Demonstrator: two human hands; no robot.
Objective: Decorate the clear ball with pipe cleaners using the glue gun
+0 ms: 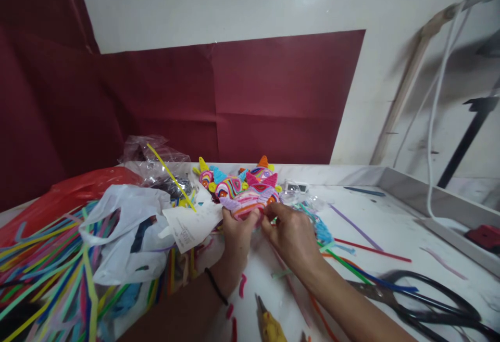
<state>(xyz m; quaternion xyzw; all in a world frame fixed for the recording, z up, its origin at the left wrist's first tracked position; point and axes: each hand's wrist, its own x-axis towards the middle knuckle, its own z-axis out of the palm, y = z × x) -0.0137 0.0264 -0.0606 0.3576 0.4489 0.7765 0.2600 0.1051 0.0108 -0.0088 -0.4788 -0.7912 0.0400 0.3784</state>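
Holding a striped pink craft piece toward the table's far edge, with left hand closed on its lower side and right hand pinched at its right end.

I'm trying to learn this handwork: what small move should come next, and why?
Perhaps press gently with the right hand at the near right edge of the striped craft piece: that hand is bunched up there, while the left hand holds the near left side, which should steady it.
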